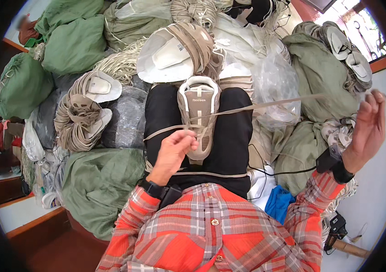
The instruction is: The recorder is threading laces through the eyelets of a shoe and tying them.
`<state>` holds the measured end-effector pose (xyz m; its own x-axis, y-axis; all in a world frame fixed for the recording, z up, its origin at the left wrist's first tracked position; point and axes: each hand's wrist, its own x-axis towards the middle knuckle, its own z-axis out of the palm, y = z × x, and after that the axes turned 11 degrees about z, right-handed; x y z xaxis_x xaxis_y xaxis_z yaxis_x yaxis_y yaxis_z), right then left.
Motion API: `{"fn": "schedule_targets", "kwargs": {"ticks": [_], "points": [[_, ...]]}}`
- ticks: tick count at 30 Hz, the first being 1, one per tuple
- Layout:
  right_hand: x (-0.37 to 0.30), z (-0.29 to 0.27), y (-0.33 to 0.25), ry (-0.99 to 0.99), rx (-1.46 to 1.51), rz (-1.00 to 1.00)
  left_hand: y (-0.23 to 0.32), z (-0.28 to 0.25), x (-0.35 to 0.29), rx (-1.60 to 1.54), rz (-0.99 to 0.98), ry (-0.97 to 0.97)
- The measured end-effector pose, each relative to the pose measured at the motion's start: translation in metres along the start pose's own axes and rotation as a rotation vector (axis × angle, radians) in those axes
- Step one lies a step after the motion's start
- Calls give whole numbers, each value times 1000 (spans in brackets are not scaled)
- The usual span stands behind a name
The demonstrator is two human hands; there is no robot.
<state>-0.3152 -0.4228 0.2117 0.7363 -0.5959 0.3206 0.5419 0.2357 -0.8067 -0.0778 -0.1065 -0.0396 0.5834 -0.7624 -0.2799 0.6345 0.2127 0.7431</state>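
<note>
A tan and white sneaker (196, 106) rests toe toward me between my black-trousered knees. A flat beige shoelace (254, 107) runs from its front out to the right, stretched nearly straight. Over the toe end my left hand (174, 149) is closed in a pinch at the lace beside the eyelets; its fingertips partly cover that spot. Raised far out on the right is my right hand (369, 124), fingers curled together at the lace's far end, which blurs near them. Another stretch of lace (159, 132) crosses my left thigh.
Bundles of tan shoe uppers (82, 109) lie at left, with a larger stack (186, 50) just beyond my knees. Green cloth sacks (104, 181) and clear plastic bags (276, 81) surround me. A black cable (283, 173) runs toward my right wrist. Blue cloth (276, 202) lies beside my right hip.
</note>
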Motion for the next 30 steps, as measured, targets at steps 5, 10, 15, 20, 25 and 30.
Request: {"fn": "schedule_targets", "kwargs": {"ticks": [5,10,15,20,25,30], "points": [[4,-23,4,-71,301,-11,3,-9,3,-852,21,32],[-34,-102,-84,680,-299,-322,-15,-34,18,-918,-404,203],[-112,-237,-204,811,-515,-454,-3,1,-1,232,-15,156],[-67,-92,87,749,-1210,66,14,4,15,1877,773,-127],[-57,26,255,292,-984,555,20,-18,-11,1744,567,-556],[-65,30,284,78,-1233,272,50,28,19,1212,473,-228]]}}
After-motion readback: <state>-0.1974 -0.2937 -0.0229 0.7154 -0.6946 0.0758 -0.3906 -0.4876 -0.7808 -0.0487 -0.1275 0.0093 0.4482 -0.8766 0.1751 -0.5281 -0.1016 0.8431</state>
